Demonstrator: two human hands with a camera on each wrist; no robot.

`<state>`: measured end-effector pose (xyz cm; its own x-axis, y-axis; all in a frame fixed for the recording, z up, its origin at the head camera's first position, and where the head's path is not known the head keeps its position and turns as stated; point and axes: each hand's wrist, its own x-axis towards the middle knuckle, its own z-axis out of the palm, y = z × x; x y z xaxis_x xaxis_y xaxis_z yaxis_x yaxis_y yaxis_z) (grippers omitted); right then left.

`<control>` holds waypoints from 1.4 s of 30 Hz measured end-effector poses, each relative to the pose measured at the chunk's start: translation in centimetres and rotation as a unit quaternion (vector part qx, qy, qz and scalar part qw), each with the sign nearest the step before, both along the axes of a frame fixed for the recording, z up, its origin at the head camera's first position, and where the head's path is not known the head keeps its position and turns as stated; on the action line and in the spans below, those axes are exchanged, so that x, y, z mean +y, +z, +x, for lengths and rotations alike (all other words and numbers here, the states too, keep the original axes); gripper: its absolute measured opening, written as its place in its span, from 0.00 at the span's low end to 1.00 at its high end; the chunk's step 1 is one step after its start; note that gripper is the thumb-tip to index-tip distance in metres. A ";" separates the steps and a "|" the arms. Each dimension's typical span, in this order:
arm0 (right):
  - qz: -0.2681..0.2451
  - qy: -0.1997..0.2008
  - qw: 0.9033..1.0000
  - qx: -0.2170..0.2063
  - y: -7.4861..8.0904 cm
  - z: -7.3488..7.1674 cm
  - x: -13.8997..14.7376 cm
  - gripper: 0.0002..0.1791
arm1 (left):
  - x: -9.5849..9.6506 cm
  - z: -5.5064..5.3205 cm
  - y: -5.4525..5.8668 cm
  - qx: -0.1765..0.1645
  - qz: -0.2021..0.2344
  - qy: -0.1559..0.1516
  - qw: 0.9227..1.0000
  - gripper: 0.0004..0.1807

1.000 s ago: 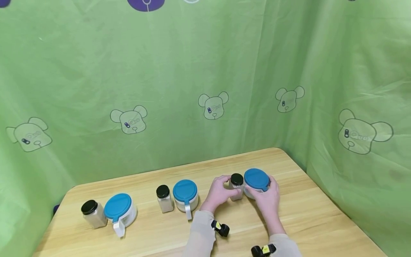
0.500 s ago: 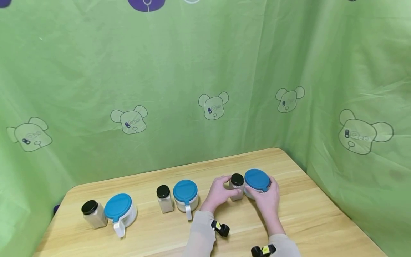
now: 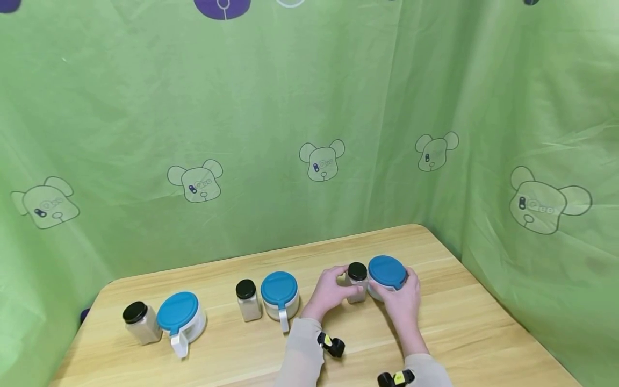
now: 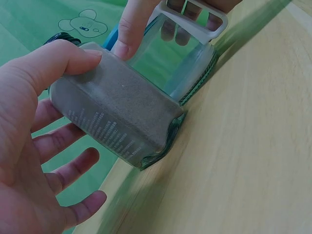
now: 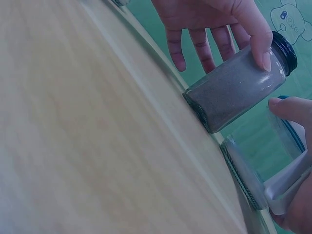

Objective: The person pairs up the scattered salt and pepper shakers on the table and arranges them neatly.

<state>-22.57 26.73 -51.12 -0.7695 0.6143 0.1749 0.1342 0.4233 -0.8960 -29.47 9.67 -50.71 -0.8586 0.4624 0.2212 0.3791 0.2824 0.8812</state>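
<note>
On the right part of the wooden table, my left hand (image 3: pixel 330 293) grips a square glass jar with a black lid (image 3: pixel 357 272) between thumb and forefinger. In the left wrist view, that jar (image 4: pixel 117 105) is filled with grey-brown powder; the other fingers spread loosely behind it. Beside it stands a clear seasoning pot with a blue lid (image 3: pixel 387 270). My right hand (image 3: pixel 405 301) holds this pot, its fingers in the white handle (image 4: pixel 219 30) and its thumb on the near side. Both containers stand upright, close together.
Two more such pairs stand to the left: a black-lidded jar (image 3: pixel 249 303) with a blue-lidded pot (image 3: pixel 279 288), and a jar (image 3: pixel 143 327) with a pot (image 3: pixel 179 312) at far left. A green curtain (image 3: pixel 271 107) hangs behind the table (image 3: pixel 483 333).
Both hands stay on the same jar and pot. The head view has shifted very slightly; nothing else visibly moves.
</note>
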 end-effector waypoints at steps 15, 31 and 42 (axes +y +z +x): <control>0.008 0.004 1.000 0.002 0.0 0.1 -0.1 0.56 | -0.1 0.0 0.0 -0.002 0.000 -0.015 1.000 0.32; 0.017 0.020 1.000 0.011 -0.1 0.0 -0.2 0.57 | -0.4 0.2 0.8 -0.010 -0.008 -0.026 1.000 0.38; 0.015 0.024 0.999 0.027 0.7 0.1 -0.3 0.53 | -0.6 0.2 1.8 0.002 -0.021 -0.005 1.000 0.39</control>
